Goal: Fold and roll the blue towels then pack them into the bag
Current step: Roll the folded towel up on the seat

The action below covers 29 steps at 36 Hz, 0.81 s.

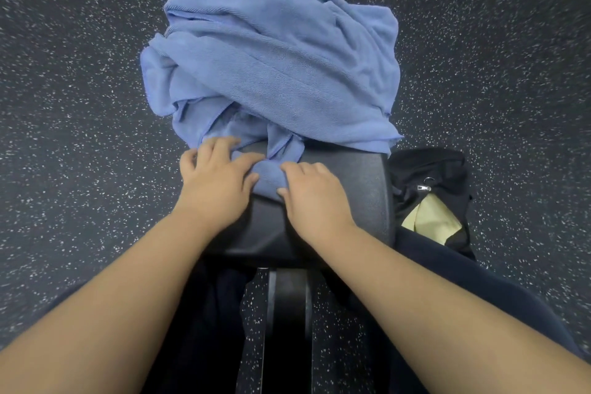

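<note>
Both our hands work the near end of the blue towels (271, 51): left hand (217, 179) and right hand (311, 192) each curl onto a small bunched fold on the black padded bench (355, 176), likely starting a roll. Beside it the open black bag (428, 189) waits on the floor. Beyond, towels lie heaped. We read no writing anywhere
</note>
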Each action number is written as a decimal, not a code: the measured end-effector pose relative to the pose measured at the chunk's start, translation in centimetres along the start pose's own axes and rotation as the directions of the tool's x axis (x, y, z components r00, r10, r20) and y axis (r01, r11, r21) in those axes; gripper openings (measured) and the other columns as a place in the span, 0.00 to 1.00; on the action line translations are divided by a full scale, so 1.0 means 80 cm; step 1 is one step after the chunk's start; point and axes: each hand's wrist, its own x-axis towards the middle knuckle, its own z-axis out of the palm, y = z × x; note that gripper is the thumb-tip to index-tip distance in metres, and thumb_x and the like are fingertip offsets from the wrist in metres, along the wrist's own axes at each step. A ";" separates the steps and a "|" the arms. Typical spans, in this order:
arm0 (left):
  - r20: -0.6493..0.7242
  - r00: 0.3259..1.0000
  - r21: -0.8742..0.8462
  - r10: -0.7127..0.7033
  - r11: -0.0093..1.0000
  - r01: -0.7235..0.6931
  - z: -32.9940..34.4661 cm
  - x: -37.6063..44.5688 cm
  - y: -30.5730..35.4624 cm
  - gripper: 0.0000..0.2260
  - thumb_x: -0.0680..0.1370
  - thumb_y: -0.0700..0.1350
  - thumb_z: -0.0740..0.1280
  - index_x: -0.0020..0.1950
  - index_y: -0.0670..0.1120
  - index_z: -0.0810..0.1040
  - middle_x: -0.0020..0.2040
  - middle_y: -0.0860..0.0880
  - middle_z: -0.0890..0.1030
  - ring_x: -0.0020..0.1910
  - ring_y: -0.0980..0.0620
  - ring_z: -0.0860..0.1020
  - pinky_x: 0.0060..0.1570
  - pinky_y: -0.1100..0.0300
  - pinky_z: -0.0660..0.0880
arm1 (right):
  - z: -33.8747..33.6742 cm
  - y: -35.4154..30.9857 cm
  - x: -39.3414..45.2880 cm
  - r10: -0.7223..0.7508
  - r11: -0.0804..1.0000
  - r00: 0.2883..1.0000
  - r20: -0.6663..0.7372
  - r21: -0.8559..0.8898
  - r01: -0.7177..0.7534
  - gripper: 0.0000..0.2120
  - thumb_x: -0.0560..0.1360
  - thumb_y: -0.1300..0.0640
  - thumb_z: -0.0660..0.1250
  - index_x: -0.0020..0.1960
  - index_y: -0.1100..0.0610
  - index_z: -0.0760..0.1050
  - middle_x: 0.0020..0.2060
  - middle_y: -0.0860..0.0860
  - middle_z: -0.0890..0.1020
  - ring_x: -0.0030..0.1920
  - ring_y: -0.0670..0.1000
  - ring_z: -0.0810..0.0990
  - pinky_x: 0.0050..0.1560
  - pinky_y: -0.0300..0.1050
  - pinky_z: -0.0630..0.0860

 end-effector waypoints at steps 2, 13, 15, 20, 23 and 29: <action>-0.034 0.997 -0.009 -0.066 0.998 0.066 -0.008 -0.002 0.002 0.14 0.74 0.50 0.70 0.60 0.52 0.80 0.65 0.41 0.71 0.64 0.40 0.66 0.61 0.46 0.58 | -0.002 -0.006 0.002 -0.002 1.000 1.000 0.027 0.017 0.001 0.15 0.77 0.53 0.66 0.59 0.61 0.74 0.51 0.58 0.80 0.51 0.61 0.75 0.49 0.52 0.70; -0.009 0.972 -0.403 -0.233 0.891 0.210 -0.017 -0.005 -0.003 0.19 0.72 0.39 0.73 0.63 0.42 0.77 0.62 0.41 0.70 0.61 0.41 0.71 0.66 0.48 0.67 | 0.005 -0.048 0.002 0.039 0.995 0.987 0.157 0.080 -0.053 0.17 0.81 0.47 0.57 0.59 0.60 0.69 0.55 0.57 0.77 0.56 0.58 0.76 0.43 0.45 0.62; -0.028 0.962 -0.438 -0.272 0.868 0.233 -0.015 -0.006 0.000 0.22 0.71 0.39 0.74 0.65 0.40 0.74 0.64 0.41 0.69 0.63 0.43 0.70 0.67 0.49 0.66 | 0.006 -0.054 0.000 0.044 0.994 0.985 0.167 0.092 -0.060 0.17 0.81 0.48 0.57 0.60 0.61 0.69 0.56 0.58 0.77 0.57 0.58 0.76 0.44 0.45 0.64; -0.014 0.919 -0.509 -0.393 0.794 0.332 -0.011 -0.012 0.008 0.28 0.70 0.40 0.76 0.67 0.39 0.69 0.64 0.41 0.64 0.64 0.44 0.69 0.67 0.56 0.65 | 0.004 -0.055 0.001 0.063 0.987 0.974 0.218 0.131 -0.093 0.16 0.81 0.50 0.57 0.59 0.62 0.70 0.56 0.58 0.77 0.57 0.58 0.76 0.51 0.47 0.69; 0.009 0.921 -0.513 -0.390 0.789 0.339 -0.007 -0.015 0.010 0.32 0.70 0.41 0.76 0.71 0.41 0.68 0.65 0.40 0.64 0.66 0.43 0.66 0.69 0.55 0.62 | -0.001 -0.050 0.000 0.046 0.978 0.967 0.250 0.187 -0.095 0.15 0.80 0.52 0.58 0.59 0.62 0.71 0.55 0.58 0.77 0.56 0.59 0.76 0.50 0.47 0.68; 0.076 0.940 -0.525 -0.334 0.788 0.323 -0.003 -0.020 0.011 0.32 0.73 0.42 0.72 0.75 0.47 0.65 0.66 0.44 0.62 0.65 0.49 0.67 0.65 0.66 0.59 | 0.001 -0.045 -0.008 -0.011 0.929 0.948 0.318 0.355 -0.108 0.14 0.78 0.53 0.62 0.57 0.63 0.73 0.53 0.60 0.78 0.54 0.60 0.75 0.49 0.49 0.67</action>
